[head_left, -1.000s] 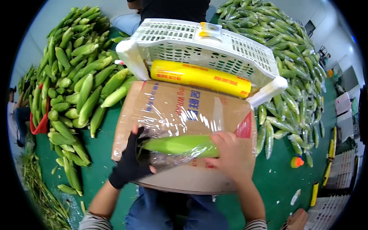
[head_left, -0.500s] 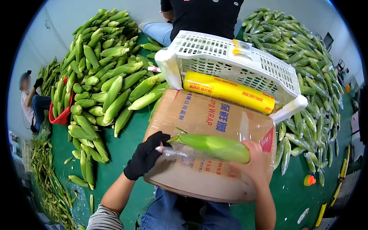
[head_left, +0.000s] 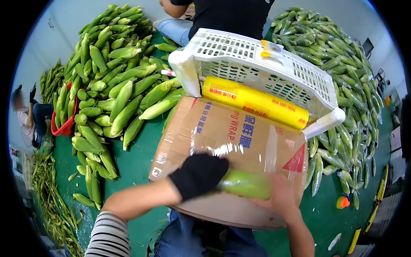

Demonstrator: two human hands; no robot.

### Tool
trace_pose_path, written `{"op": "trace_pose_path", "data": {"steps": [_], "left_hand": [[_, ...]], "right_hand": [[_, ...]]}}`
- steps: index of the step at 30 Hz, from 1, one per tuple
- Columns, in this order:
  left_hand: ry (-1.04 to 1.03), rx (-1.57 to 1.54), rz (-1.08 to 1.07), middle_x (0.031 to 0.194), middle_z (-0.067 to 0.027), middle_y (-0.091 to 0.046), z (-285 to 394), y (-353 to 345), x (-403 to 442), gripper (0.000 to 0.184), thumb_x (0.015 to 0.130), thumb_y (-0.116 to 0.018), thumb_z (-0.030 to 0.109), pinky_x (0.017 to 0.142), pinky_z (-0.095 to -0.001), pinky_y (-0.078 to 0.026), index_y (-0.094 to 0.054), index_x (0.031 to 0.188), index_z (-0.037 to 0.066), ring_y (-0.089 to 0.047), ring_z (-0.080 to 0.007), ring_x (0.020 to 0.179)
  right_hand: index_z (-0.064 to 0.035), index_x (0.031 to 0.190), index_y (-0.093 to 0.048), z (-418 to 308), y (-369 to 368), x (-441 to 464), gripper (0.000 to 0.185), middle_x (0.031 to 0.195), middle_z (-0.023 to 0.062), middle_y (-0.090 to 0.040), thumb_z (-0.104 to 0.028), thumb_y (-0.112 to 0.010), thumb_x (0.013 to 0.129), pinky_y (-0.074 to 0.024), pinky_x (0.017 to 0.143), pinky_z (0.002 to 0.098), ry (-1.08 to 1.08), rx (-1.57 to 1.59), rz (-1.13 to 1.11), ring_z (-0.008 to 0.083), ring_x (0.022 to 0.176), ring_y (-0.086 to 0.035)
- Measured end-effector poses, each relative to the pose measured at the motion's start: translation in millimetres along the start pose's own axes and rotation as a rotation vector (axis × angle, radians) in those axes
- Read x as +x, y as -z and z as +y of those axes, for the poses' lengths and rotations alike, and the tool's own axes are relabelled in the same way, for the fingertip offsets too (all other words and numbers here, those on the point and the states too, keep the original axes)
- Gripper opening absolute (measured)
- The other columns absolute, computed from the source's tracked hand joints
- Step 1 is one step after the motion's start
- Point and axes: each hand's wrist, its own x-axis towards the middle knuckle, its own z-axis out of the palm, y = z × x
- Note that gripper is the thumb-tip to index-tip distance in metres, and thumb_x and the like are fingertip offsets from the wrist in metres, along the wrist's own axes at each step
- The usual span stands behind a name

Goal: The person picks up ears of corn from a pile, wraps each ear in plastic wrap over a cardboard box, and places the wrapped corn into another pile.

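Observation:
A green ear of corn [head_left: 246, 184], blurred by motion, lies between my hands above the cardboard box [head_left: 188, 141]. My left hand [head_left: 199, 176], in a black glove, covers the corn's left end; its fingers are hidden and smeared. My bare right hand [head_left: 280, 192] is closed round the right end. Behind them a yellow roll of wrap [head_left: 257, 103] is mounted along the white plastic crate [head_left: 257, 77], which stands on its side at the far edge of the box.
Unwrapped corn [head_left: 122, 100] is heaped at the left, beside a red basket [head_left: 64, 128]. Film-wrapped corn [head_left: 338, 85] is piled at the right. One person [head_left: 231, 19] sits beyond the crate, another [head_left: 30, 115] at the far left. An orange-capped item [head_left: 343, 202] lies right.
My left hand has moved right onto the corn's left end, from the film it held beside the tip. The corn and my right hand have shifted slightly lower. The person at the left has raised a hand.

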Motion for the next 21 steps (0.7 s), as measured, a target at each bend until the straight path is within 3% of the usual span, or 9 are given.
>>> {"op": "trace_pose_path", "data": {"steps": [3,6,9,11,12,16,17,19,21], "left_hand": [[0.168,-0.210,0.009,0.102,-0.0220,-0.064,40,-20,-55,0.047,0.084,-0.063,0.034,0.081,-0.0486,-0.053,-0.057,0.116,0.001,-0.065,-0.0380,0.091],[0.059,-0.181,0.277,0.129,-0.0276,-0.049,47,-31,-65,0.062,0.086,-0.061,0.038,0.097,-0.0496,-0.044,-0.045,0.131,-0.002,-0.052,-0.0454,0.115],[0.074,-0.022,0.305,0.139,-0.0277,-0.040,20,-38,-22,0.071,0.088,-0.059,0.041,0.107,-0.0517,-0.034,-0.036,0.141,0.001,-0.039,-0.0469,0.128],[0.067,0.038,0.509,0.139,-0.0278,-0.040,-2,-42,15,0.064,0.086,-0.062,0.037,0.105,-0.0511,-0.036,-0.044,0.136,0.002,-0.040,-0.0441,0.129],[0.025,-0.010,0.579,0.124,-0.0224,-0.053,-12,-39,31,0.056,0.084,-0.065,0.032,0.094,-0.0469,-0.045,-0.048,0.131,0.006,-0.053,-0.0397,0.114],[0.022,-0.088,0.168,0.091,-0.0097,-0.062,3,-19,35,0.039,0.077,-0.069,0.028,0.066,-0.0430,-0.049,-0.058,0.111,0.011,-0.062,-0.0312,0.082],[-0.053,-0.240,0.207,0.095,-0.0120,-0.062,7,-27,19,0.039,0.077,-0.070,0.031,0.067,-0.0427,-0.051,-0.060,0.108,0.011,-0.062,-0.0311,0.086],[-0.128,-0.072,0.369,0.106,-0.0175,-0.060,33,-40,-15,0.047,0.081,-0.067,0.041,0.077,-0.0437,-0.052,-0.059,0.111,0.006,-0.062,-0.0339,0.089],[-0.037,-0.086,0.339,0.117,-0.0259,-0.056,57,-39,-42,0.062,0.081,-0.066,0.046,0.096,-0.0513,-0.044,-0.055,0.117,-0.004,-0.055,-0.0426,0.109]], "right_hand": [[-0.0066,0.118,-0.056,-20,8,-13,0.067,0.114,0.0152,-0.053,-0.046,-0.077,0.069,-0.0481,0.087,0.0432,0.046,0.157,-0.184,0.0338,0.100,-0.057],[-0.0058,0.121,-0.054,-24,20,0,0.068,0.117,0.0167,-0.051,-0.049,-0.075,0.072,-0.0471,0.089,0.0447,-0.100,0.272,-0.348,0.0353,0.104,-0.055],[-0.0073,0.122,-0.053,-10,5,20,0.067,0.118,0.0171,-0.050,-0.048,-0.074,0.073,-0.0473,0.087,0.0442,-0.041,-0.102,-0.006,0.0347,0.108,-0.052],[-0.0071,0.120,-0.053,-16,24,36,0.065,0.119,0.0162,-0.050,-0.048,-0.074,0.074,-0.0472,0.086,0.0439,0.030,-0.192,0.065,0.0340,0.111,-0.051],[-0.0070,0.119,-0.054,-18,32,40,0.064,0.119,0.0157,-0.050,-0.048,-0.073,0.074,-0.0471,0.085,0.0437,0.068,-0.242,0.098,0.0336,0.112,-0.050],[-0.0060,0.115,-0.056,-13,10,30,0.065,0.113,0.0128,-0.055,-0.050,-0.074,0.070,-0.0489,0.079,0.0408,0.188,-0.428,0.067,0.0308,0.104,-0.055],[-0.0054,0.115,-0.056,-14,10,26,0.066,0.111,0.0121,-0.056,-0.049,-0.074,0.069,-0.0494,0.079,0.0405,0.193,-0.377,0.023,0.0305,0.101,-0.056],[-0.0049,0.115,-0.056,-20,13,24,0.065,0.106,0.0113,-0.058,-0.047,-0.075,0.069,-0.0489,0.080,0.0411,0.200,-0.208,-0.113,0.0305,0.098,-0.058],[-0.0050,0.114,-0.057,-32,19,19,0.061,0.100,0.0113,-0.059,-0.043,-0.074,0.071,-0.0471,0.083,0.0430,0.191,0.034,-0.306,0.0314,0.096,-0.058]]}}
